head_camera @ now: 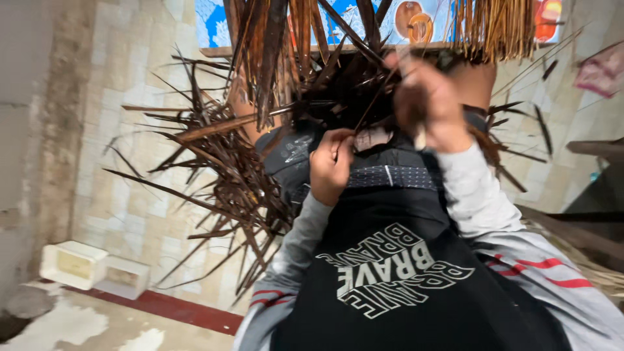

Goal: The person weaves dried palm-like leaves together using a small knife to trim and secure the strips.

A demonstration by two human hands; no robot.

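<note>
Dried brown palm-leaf strips (227, 162), woven into a spiky mat, are held up in front of the person's chest, w/ loose ends fanning out left, prob. so the weave can be reached. Left hand (331, 166) is clenched on a thin strip; right hand (426, 104) is blurred, closed round strands. Two hands are seen, plus two white blocks (94, 268) on the floor; strips too many to count.

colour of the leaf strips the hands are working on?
Dark brown, dried-looking leaf strips, paler tan in the bunch at top right; head view, the only one.
</note>
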